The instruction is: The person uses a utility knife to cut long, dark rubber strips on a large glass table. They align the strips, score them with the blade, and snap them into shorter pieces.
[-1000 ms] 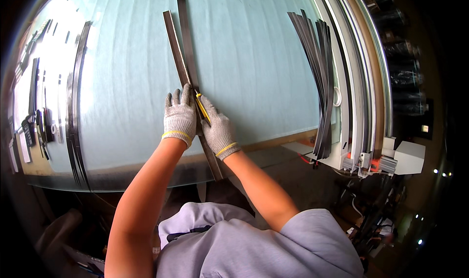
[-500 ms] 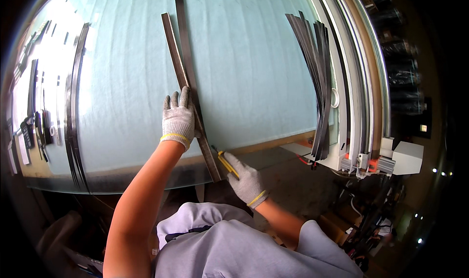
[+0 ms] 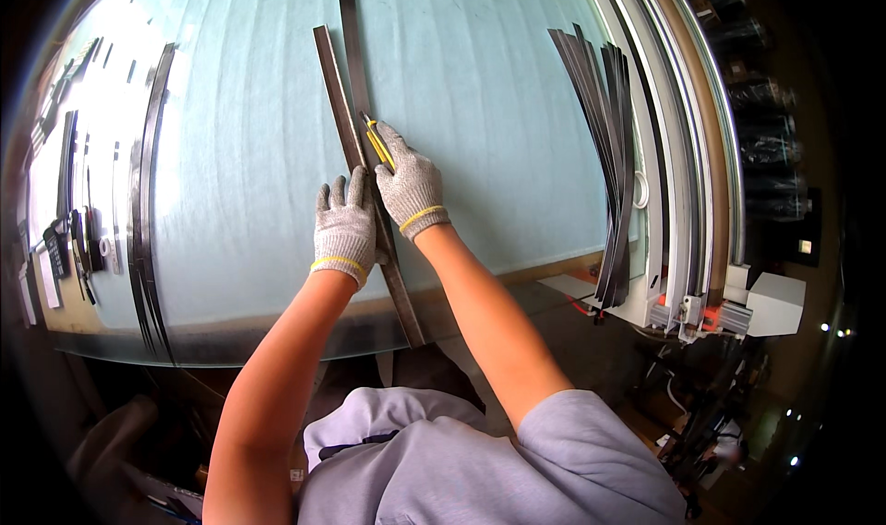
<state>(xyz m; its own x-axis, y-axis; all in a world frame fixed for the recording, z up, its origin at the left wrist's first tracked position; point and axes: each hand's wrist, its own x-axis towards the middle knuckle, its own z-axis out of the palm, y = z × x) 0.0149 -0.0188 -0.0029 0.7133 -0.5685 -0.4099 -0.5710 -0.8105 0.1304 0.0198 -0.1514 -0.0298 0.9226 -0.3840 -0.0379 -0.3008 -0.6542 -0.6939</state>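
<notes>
My left hand (image 3: 345,232), in a grey knit glove with a yellow cuff band, lies with fingers stretched flat along a narrow brown metal bar (image 3: 337,89). Its thumb is mostly hidden. Beside the bar runs a long dark flat strip (image 3: 352,50), its lower stretch partly covered by the bar and my hands. My right hand (image 3: 413,188), gloved the same way, is closed around a yellow utility knife (image 3: 379,145). The knife's tip points away from me at the strip's edge, just beyond my left fingertips; I cannot tell whether it touches.
A pale blue-green worktop (image 3: 517,128) spreads beneath. Several dark strips (image 3: 614,156) lie fanned on the right, beside white rails (image 3: 678,156). More dark strips (image 3: 148,174) are at left, with small tools (image 3: 83,244) farther out. The worktop's front edge (image 3: 277,357) is near my body.
My right hand has moved forward with the knife, from the near end of the bar to beyond my left fingertips. My left hand stays on the bar. The view has shifted slightly.
</notes>
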